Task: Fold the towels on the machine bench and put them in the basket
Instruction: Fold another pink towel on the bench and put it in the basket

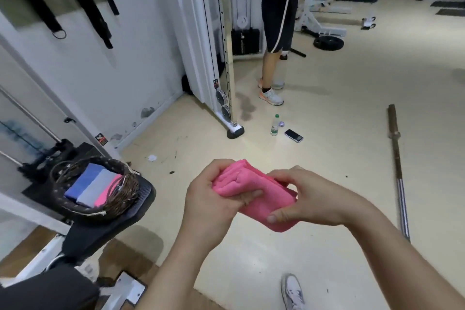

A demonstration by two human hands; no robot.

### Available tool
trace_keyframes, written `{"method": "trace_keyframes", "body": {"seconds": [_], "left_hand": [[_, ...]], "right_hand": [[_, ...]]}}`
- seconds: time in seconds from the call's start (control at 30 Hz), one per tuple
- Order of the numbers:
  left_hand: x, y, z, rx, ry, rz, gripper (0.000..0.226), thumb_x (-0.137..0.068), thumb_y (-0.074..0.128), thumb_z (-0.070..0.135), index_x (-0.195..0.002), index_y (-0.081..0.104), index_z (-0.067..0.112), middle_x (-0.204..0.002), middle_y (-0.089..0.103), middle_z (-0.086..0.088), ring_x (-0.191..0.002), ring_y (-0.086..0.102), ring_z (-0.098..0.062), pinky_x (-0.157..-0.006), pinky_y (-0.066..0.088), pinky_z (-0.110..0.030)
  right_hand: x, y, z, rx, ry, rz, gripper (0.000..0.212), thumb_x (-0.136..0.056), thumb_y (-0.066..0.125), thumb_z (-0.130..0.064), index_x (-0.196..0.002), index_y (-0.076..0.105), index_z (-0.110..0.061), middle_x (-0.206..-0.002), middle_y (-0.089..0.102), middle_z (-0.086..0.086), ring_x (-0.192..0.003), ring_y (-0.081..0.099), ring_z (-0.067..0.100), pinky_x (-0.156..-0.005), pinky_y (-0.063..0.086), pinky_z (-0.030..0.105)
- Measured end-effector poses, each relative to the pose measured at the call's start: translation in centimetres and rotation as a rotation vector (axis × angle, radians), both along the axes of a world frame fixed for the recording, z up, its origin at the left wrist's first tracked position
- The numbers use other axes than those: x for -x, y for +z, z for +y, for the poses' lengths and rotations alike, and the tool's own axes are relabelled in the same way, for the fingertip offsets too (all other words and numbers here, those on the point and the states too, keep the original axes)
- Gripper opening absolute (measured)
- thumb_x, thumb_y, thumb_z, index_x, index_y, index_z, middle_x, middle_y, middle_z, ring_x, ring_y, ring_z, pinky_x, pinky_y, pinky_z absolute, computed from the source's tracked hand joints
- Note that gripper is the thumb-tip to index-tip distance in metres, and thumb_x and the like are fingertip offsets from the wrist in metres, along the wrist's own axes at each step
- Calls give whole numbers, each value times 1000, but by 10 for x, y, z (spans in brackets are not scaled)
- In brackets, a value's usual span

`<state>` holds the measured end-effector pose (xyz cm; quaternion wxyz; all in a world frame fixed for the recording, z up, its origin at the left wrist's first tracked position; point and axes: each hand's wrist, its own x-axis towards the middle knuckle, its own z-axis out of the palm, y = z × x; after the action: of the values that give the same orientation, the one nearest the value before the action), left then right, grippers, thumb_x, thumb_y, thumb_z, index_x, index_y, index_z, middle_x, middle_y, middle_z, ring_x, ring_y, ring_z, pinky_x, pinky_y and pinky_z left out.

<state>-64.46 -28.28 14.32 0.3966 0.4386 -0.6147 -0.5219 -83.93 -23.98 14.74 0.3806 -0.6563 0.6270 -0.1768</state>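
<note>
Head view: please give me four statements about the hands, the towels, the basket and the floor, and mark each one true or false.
1. The left hand and right hand grip a pink towel. True.
2. The basket is empty. False: three folded towels lie in it.
3. The basket stands on the floor. False: it rests on a black seat.
4. A bottle stands on the floor beside a phone. True.
</note>
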Motion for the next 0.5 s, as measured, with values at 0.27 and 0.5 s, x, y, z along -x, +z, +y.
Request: {"method": "trace_keyframes", "body": {"seconds": [0.27,0.5], "left_hand": [[30,-37,-75,-92,248,162,52,-54,81,38,-98,67,15,-84,70,3,-77,64,-9,-65,52,-21],[-10,-44,-119,-67,412,-60,40,-63,73,51,-94,71,24,-88,72,3,-81,65,-11,-69,51,-24]], "right_hand": [[64,-2,-136,32,285,23,17,-84,67,-46,-98,65,-36,-93,65,-13,-89,59,4,-80,50,27],[22,-18,-241,76,516,-21,23,-85,71,-31,-107,65,-33,-101,65,-16,-96,59,2,-84,49,26]]}}
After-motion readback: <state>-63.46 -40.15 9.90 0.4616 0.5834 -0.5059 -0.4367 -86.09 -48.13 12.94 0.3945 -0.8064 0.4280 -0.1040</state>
